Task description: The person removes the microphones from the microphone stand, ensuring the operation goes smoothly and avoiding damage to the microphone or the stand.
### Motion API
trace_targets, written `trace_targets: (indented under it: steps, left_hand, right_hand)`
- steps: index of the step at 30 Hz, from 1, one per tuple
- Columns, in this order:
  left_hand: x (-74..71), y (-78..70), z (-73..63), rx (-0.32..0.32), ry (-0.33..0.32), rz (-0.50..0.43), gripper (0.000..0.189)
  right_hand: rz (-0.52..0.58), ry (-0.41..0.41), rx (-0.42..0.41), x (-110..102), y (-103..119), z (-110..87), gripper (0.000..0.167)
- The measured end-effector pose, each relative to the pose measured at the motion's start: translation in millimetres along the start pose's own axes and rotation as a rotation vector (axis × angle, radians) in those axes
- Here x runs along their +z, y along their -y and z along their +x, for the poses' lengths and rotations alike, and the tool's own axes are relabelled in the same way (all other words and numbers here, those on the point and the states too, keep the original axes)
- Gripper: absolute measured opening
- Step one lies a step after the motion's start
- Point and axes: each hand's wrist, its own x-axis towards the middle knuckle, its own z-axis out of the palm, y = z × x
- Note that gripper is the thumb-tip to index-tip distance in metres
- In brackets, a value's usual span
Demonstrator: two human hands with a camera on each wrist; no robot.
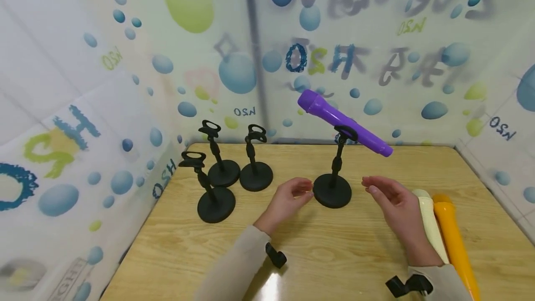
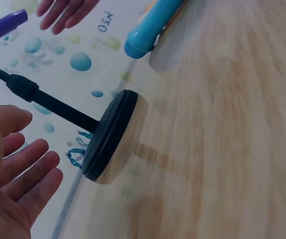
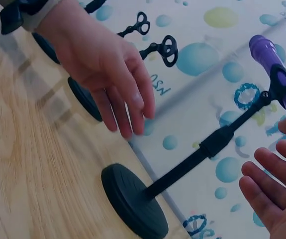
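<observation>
A purple microphone [image 1: 342,121] rests tilted in the clip of a black desk stand [image 1: 332,192], its head up to the left. My left hand [image 1: 287,201] is beside the stand's round base on the left, fingers loosely bent and holding nothing. To the right of the base is my right hand [image 1: 399,212], apart from it, with its fingers relaxed and nothing in them. In the right wrist view, both the left hand [image 3: 105,69] and the right hand [image 3: 277,184] show around the stand's pole [image 3: 182,169].
Three more black stands [image 1: 215,206] with bare clips are grouped at the table's left. A cream microphone [image 1: 432,226] and an orange microphone [image 1: 455,240] lie at the right, partly behind my right arm. The left wrist view shows a turquoise microphone [image 2: 150,27]. A patterned curtain [image 1: 209,82] hangs behind.
</observation>
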Motion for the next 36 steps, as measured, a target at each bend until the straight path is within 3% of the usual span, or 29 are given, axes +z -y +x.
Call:
trace_targets:
  steps: [10, 17, 24, 30, 36]
  left_hand:
    - [26.5, -5.5, 29.1, -0.027, -0.024, -0.070, 0.040]
    - [40.4, -4.3, 43.4, -0.037, -0.065, -0.095, 0.046]
    - [54.8, 1.2, 57.2, -0.029, -0.007, -0.063, 0.055]
    - [61.0, -2.2, 61.1, 0.024, 0.059, -0.022, 0.048]
    - [62.5, -0.1, 62.3, 0.031, 0.028, -0.006, 0.037]
  right_hand:
    - [0.112, 0.064, -0.048, 18, 9, -6.7, 0.027]
    - [0.116, 0.079, -0.075, 18, 10, -12.5, 0.026]
    - [0.127, 0.082, -0.078, 15, 8, -16.5, 0.025]
    - [0.143, 0.089, -0.086, 14, 5, -19.5, 0.025]
    - [0.162, 0.081, -0.084, 12, 4, -20.9, 0.026]
